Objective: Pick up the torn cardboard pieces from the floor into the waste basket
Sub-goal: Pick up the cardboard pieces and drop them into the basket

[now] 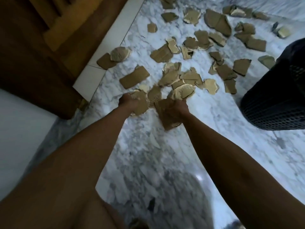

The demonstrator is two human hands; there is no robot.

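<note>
Two hands, left hand (127,100) and right hand (179,107), each clutch cardboard pieces (166,116); one waste basket (274,100) nearby

A white-and-grey marbled floor (206,138) spreads from near to far. A dark wooden door (33,52) stands far left, beside a pale skirting strip (113,40) and a white wall (21,129) near left. Light is dim.

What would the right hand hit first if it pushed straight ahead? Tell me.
Probably the pale torn cardboard piece lying just beyond the right hand, which already grips a brown piece; depth is uncertain.
</note>
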